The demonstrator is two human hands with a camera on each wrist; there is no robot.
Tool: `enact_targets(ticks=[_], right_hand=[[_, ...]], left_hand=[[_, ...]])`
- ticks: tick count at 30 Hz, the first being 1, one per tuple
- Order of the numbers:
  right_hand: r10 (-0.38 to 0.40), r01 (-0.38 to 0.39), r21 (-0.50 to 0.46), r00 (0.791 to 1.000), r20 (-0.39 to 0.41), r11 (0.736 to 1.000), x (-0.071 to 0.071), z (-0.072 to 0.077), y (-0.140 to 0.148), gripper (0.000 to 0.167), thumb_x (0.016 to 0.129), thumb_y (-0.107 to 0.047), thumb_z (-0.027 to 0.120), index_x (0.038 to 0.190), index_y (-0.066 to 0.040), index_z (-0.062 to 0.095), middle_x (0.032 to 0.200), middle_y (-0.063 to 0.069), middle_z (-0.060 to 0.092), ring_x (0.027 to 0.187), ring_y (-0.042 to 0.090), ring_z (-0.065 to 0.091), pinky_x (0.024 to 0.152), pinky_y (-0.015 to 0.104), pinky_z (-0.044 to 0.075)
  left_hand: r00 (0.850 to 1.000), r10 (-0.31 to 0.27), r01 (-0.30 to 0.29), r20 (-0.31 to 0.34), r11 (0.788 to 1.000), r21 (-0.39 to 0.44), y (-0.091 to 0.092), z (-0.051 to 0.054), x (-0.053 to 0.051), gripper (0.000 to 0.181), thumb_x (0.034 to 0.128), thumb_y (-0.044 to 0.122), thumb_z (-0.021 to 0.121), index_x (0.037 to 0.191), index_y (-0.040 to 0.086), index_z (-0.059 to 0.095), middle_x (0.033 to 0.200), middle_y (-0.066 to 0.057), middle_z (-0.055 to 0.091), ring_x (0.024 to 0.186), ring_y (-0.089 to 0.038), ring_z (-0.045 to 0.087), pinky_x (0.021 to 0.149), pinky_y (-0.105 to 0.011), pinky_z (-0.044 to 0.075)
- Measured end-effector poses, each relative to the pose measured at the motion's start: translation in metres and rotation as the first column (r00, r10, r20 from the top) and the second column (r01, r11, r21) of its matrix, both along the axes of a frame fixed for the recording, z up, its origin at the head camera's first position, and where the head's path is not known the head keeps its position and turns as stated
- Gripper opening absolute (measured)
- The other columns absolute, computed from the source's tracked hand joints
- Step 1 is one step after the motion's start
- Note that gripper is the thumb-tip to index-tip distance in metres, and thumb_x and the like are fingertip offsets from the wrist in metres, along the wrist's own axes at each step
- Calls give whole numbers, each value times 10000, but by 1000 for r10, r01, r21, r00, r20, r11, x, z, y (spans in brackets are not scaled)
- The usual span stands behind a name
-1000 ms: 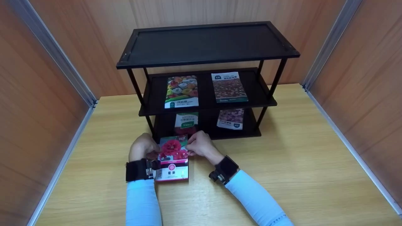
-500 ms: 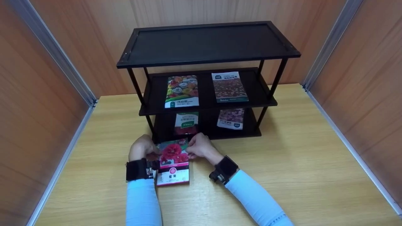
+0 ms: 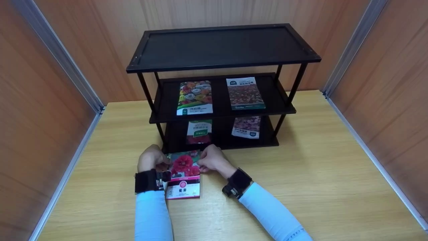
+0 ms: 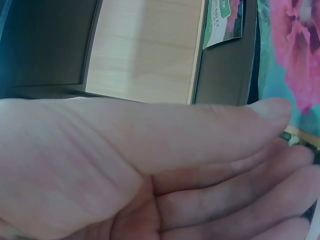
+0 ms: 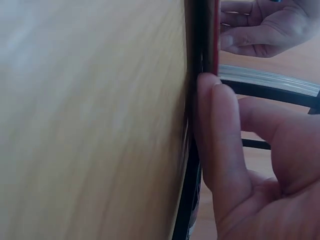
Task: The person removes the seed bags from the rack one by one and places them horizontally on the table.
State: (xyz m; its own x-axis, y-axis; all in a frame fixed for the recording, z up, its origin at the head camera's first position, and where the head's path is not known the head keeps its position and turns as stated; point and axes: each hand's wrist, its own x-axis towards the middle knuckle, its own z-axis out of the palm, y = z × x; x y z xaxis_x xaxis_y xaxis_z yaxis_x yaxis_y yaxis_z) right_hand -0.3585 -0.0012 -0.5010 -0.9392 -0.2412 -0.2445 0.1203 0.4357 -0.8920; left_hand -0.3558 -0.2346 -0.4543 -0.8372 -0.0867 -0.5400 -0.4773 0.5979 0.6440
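A packet with pink-red flowers (image 3: 183, 182) lies flat-looking just in front of the black rack's bottom shelf. The left hand (image 3: 152, 160) grips its left edge; in the left wrist view the thumb of that left hand (image 4: 150, 165) lies above curled fingers beside the flower print (image 4: 300, 45). At the packet's right edge, the right hand (image 3: 214, 159) pinches it near the top corner. The right wrist view shows the right hand (image 5: 250, 165) with thumb and fingertip at the packet's thin red edge (image 5: 216, 40). Undersides of the fingers are partly hidden.
The black three-tier rack (image 3: 220, 47) stands behind the hands. Its middle shelf holds a multicoloured flower packet (image 3: 195, 97) and a reddish one (image 3: 245, 93). A green-and-white packet (image 3: 199, 131) and a purple flower packet (image 3: 246, 127) lie on the bottom shelf. Wooden walls enclose the table (image 3: 317, 187).
The pink-red flower packet has shifted slightly toward the person, away from the rack. Both hands have moved slightly the same way, still at its two side edges.
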Motion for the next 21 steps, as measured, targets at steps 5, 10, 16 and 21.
enact_targets(ticks=[5,10,16,21], right_hand=[[7,-7,31,1000,7,999,-1,1,-3,44,855,34,735,848,18,695,606,122,698,474,159,671,495,289,590],[37,-35,84,999,-22,996,0,4,-2,123,868,-6,730,750,-24,697,626,134,712,507,208,697,494,313,594],[109,-98,121,990,-89,988,6,16,6,205,889,-63,710,693,-69,650,688,172,729,621,316,740,558,388,621],[220,-169,245,955,-197,955,12,43,17,124,923,-211,731,867,-101,730,731,38,740,659,246,720,622,353,606]], left_hand=[[1000,-22,22,-7,999,-39,-1,0,0,301,891,26,778,1125,-133,676,876,-200,714,723,-257,728,694,-361,628],[1000,-17,16,-13,998,-58,-1,1,1,327,899,44,780,1154,-122,661,907,-194,703,736,-255,727,688,-349,624],[999,-34,30,-24,991,-129,1,16,6,229,903,78,781,1028,-94,696,767,-139,699,621,-201,674,581,-291,575],[994,-52,37,-93,986,-161,5,38,16,137,885,75,756,857,-50,710,679,-104,672,564,-194,634,498,-264,510]])
